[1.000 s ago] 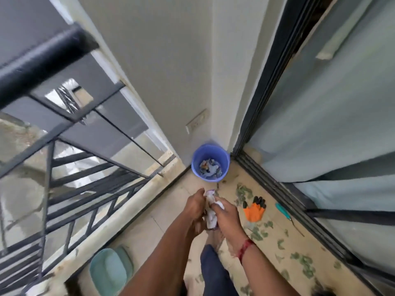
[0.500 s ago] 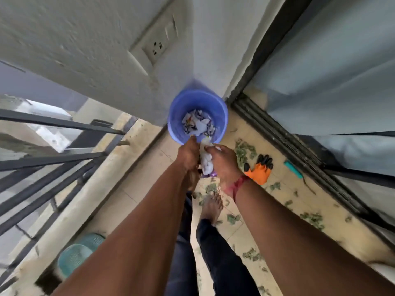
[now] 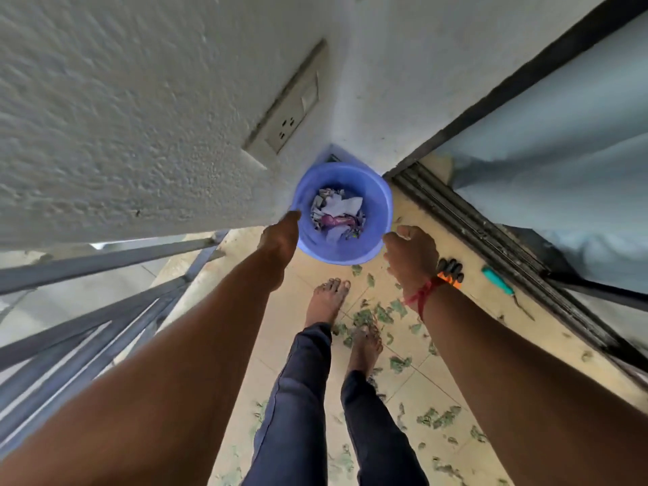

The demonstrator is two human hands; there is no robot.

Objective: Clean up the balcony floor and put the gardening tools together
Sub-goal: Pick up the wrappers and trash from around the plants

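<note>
A blue bucket (image 3: 383,201) stands in the balcony corner with crumpled paper scraps (image 3: 338,213) inside. My left hand (image 3: 279,240) reaches to the bucket's left rim, fingertips touching it. Just off the right rim hovers my right hand (image 3: 411,255), its fingers loosely curled and holding nothing. An orange glove with black fingertips (image 3: 453,270) lies on the floor, partly hidden behind my right wrist. A teal-handled tool (image 3: 498,279) lies by the door track. Green leaf bits (image 3: 366,317) are strewn over the tiles.
A metal railing (image 3: 105,310) runs along the left. The sliding door track (image 3: 491,247) and curtain close the right side. A wall socket (image 3: 291,114) sits above the bucket. My bare feet (image 3: 328,299) stand among the leaves.
The white crumpled paper that both hands held is out of them; more paper lies in the bucket. My hands have parted to either side of the rim. The view has moved closer.
</note>
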